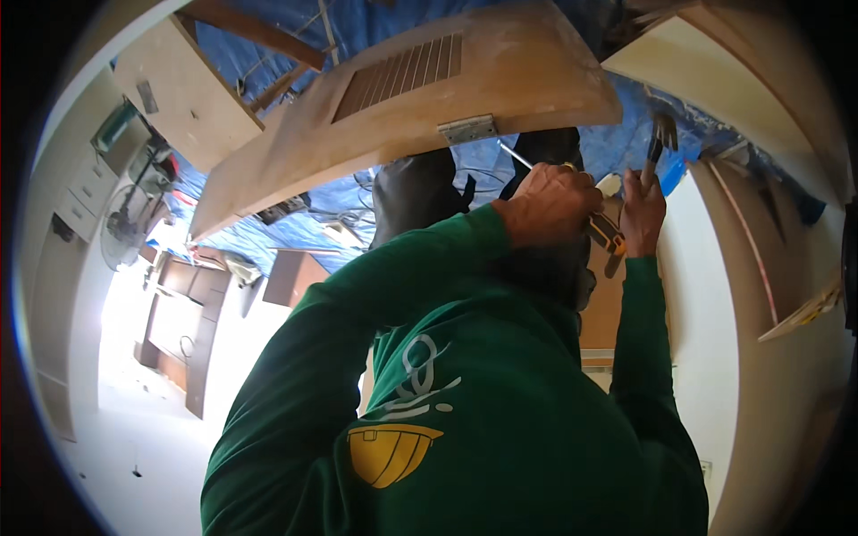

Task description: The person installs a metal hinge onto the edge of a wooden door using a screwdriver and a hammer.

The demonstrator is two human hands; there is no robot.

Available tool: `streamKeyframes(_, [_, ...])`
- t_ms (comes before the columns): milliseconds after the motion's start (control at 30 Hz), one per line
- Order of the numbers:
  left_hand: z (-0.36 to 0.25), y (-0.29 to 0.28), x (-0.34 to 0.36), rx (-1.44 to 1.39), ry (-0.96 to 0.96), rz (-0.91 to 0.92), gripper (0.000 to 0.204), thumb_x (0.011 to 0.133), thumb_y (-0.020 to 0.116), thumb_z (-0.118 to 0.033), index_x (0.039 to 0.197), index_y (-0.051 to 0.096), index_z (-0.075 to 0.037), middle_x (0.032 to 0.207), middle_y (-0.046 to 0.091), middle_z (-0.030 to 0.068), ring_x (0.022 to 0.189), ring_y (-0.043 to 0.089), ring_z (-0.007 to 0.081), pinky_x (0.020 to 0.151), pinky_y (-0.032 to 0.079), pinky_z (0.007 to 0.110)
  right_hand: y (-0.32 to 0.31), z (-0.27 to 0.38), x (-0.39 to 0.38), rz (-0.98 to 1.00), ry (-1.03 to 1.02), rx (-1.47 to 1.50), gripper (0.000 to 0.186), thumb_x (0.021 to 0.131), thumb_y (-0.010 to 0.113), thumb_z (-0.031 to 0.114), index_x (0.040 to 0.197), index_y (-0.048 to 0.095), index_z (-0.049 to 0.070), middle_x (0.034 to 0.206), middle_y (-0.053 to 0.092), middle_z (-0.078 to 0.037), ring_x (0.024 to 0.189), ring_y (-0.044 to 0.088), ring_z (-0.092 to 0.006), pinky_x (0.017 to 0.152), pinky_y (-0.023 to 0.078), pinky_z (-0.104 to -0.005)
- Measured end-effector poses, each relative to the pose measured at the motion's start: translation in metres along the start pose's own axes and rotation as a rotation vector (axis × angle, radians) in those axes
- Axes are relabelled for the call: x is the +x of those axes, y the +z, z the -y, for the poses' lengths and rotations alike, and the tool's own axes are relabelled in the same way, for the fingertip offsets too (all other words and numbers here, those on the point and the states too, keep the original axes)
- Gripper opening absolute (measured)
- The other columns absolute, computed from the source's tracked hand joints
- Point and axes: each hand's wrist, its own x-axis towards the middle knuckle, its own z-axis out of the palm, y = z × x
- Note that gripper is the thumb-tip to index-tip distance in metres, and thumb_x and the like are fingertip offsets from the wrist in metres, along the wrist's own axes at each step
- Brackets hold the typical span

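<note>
My left hand [551, 201] is closed around a screwdriver [515, 154] with a thin metal shaft and what looks like a yellow-and-black handle. Its tip reaches the metal hinge [468, 129] on the edge of a wooden door panel [527, 71]; whether it touches is too small to tell. The panel has a slatted vent [402, 76] and lies across my knees. To the right, my right hand [643, 214] grips a claw hammer [662, 136] by its handle, head up. The hammer is apart from the screwdriver's tip, and the handle ends of both tools partly overlap.
Blue sheeting [232, 234] covers the floor, with cables and tools lying on it. Another pale panel [179, 94] stands at the far left, and a board [715, 85] at the far right. A fan [125, 228] stands left. A white panel edge [702, 295] rises beside my right arm.
</note>
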Motion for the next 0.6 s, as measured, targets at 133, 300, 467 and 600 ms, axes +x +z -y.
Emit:
streamKeyframes(133, [0.023,0.024,0.002,-0.077,0.012,-0.103,0.027,0.075,0.081,-0.016,0.101,0.08,-0.014,0.094,0.073,0.0107,0.089,0.075,0.0354,0.075,0.06,0.049,0.01,-0.015,-0.023,-0.011,0.098,0.155,0.031,0.105,0.072,0.032,0.11,0.071,0.001,0.088,0.07,-0.011,0.08,0.066,-0.0218,0.077,0.053,-0.0404])
streamKeyframes(300, [0.033,0.045,0.007,-0.004,0.058,-0.123,0.02,0.078,0.084,-0.018,0.096,0.079,-0.013,0.087,0.071,0.0082,0.082,0.072,0.0331,0.068,0.058,0.045,0.038,-0.055,-0.044,-0.065,-0.143,0.296,0.03,0.105,0.072,0.029,0.113,0.071,0.0,0.088,0.068,-0.013,0.081,0.066,-0.023,0.073,0.052,-0.0394])
streamKeyframes(467, [0.035,0.052,0.009,0.017,0.072,-0.232,0.018,0.084,0.089,-0.022,0.095,0.079,-0.012,0.084,0.068,0.0091,0.076,0.07,0.0329,0.066,0.057,0.044,0.032,-0.032,-0.059,0.037,0.166,0.427,0.028,0.106,0.072,0.03,0.108,0.07,0.002,0.078,0.065,-0.006,0.066,0.058,-0.0141,0.063,0.048,-0.0357])
streamKeyframes(600, [0.035,0.049,0.009,0.058,0.091,-0.25,0.022,0.083,0.091,-0.027,0.09,0.076,-0.012,0.082,0.065,0.0077,0.074,0.069,0.0311,0.063,0.056,0.044,0.024,-0.034,-0.066,0.028,0.204,0.423,0.028,0.106,0.072,0.03,0.106,0.07,0.001,0.076,0.064,-0.006,0.065,0.057,-0.0139,0.062,0.047,-0.0356])
